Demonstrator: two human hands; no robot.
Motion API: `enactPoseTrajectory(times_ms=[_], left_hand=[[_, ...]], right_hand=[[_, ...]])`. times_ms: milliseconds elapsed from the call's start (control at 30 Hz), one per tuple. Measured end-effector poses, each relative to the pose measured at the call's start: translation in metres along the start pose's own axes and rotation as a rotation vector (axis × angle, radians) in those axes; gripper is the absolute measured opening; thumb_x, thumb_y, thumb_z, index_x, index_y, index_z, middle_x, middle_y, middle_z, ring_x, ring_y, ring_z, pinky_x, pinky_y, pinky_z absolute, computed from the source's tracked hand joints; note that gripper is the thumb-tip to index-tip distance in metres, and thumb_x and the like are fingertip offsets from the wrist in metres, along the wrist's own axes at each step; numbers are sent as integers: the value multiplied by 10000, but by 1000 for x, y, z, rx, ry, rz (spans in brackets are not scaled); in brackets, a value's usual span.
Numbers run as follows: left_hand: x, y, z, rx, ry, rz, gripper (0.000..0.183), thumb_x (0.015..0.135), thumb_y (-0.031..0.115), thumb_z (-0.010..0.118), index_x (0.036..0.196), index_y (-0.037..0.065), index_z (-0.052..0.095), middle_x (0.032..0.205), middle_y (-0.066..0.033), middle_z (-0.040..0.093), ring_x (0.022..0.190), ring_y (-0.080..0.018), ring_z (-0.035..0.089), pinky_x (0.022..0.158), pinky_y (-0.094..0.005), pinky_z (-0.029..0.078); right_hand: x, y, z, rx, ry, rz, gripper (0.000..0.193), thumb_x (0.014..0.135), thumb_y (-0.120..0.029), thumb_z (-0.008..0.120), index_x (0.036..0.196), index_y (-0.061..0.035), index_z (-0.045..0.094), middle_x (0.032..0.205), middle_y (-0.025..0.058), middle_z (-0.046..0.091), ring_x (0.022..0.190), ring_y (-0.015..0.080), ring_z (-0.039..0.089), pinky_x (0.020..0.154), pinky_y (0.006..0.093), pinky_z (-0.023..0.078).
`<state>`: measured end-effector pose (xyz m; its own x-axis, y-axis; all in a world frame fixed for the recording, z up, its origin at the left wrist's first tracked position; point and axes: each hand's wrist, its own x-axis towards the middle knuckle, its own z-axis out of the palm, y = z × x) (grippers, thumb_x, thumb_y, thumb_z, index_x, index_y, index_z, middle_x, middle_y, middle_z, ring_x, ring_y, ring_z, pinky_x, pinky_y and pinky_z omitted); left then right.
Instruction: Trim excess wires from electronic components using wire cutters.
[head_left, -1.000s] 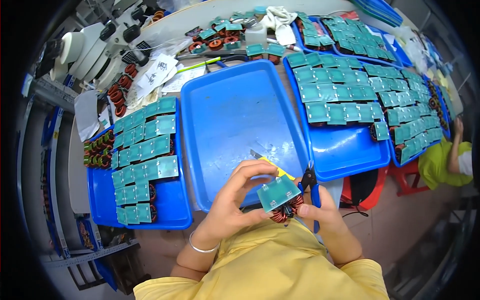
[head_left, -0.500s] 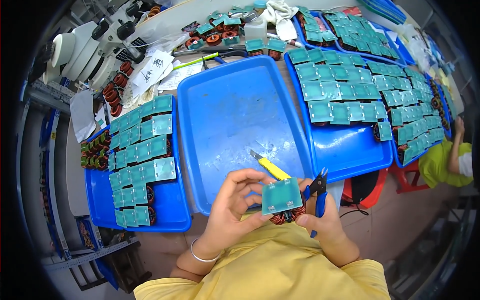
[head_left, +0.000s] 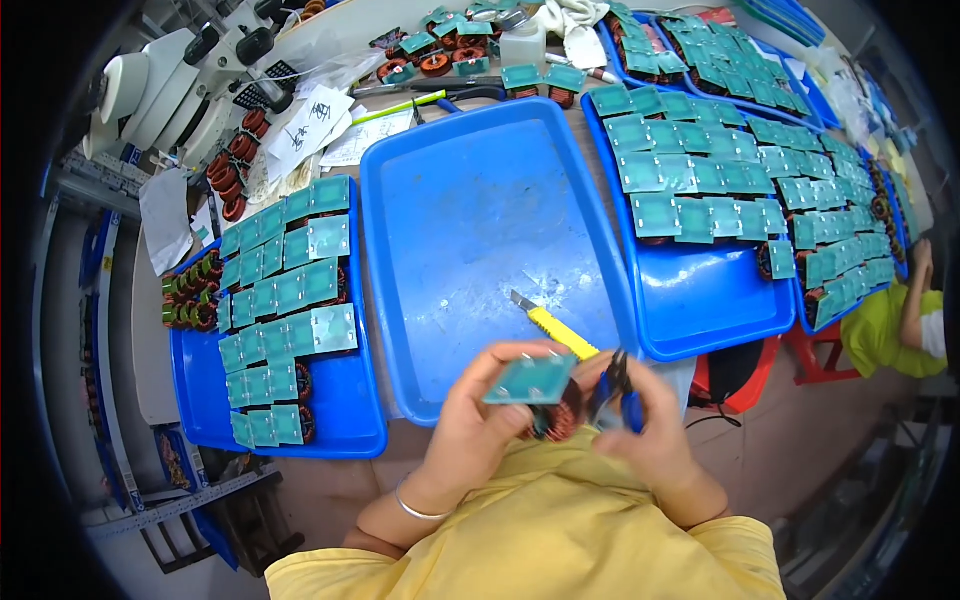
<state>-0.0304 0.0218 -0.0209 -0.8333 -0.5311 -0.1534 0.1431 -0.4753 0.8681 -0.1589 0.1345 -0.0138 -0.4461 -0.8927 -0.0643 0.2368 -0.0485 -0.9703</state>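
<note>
My left hand (head_left: 478,415) grips a copper-wound toroidal coil (head_left: 562,415) that has a green circuit board (head_left: 530,379) on its top. The board tilts, and motion smears it a little. Close beside it on the right, my right hand (head_left: 650,420) is closed round blue-handled cutting pliers (head_left: 622,392), their dark jaws pointing up and away from me. Just beyond both hands, a yellow utility knife (head_left: 560,331) lies in the middle blue tray (head_left: 470,220), its blade toward the far left.
Left stands a blue tray (head_left: 345,420) with rows of board-topped coils; right, another such tray (head_left: 710,320). Loose coils (head_left: 435,64), papers (head_left: 312,130) and dark-handled tools (head_left: 475,97) lie at the back. At far right a person in a yellow-green top (head_left: 890,325) sits near a red stool (head_left: 820,355).
The coil with its board has shifted left and tilted in my left hand. My right hand has drawn away from the coil, and the pliers have turned in it. The view has shifted slightly.
</note>
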Motion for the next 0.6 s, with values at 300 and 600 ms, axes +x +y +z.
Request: enactPoseTrajectory(times_ms=[300, 600], left_hand=[[-11, 15, -26, 18, 226, 83, 413, 919, 347, 440, 1203, 66, 334, 926, -186, 576, 635, -197, 567, 516, -233, 435], [-20, 17, -30, 73, 82, 53, 310, 927, 293, 436, 1117, 63, 351, 826, -97, 513, 635, -166, 508, 538, -246, 382]], right_hand=[[62, 0, 7, -1394, -6, -267, 281, 699, -76, 671, 934, -6, 534, 819, 126, 548, 778, 313, 552, 702, 370, 447], [85, 19, 13, -1520, -225, -245, 307, 704, -116, 657, 952, -30, 498, 822, 119, 547, 784, 300, 555, 690, 378, 428]])
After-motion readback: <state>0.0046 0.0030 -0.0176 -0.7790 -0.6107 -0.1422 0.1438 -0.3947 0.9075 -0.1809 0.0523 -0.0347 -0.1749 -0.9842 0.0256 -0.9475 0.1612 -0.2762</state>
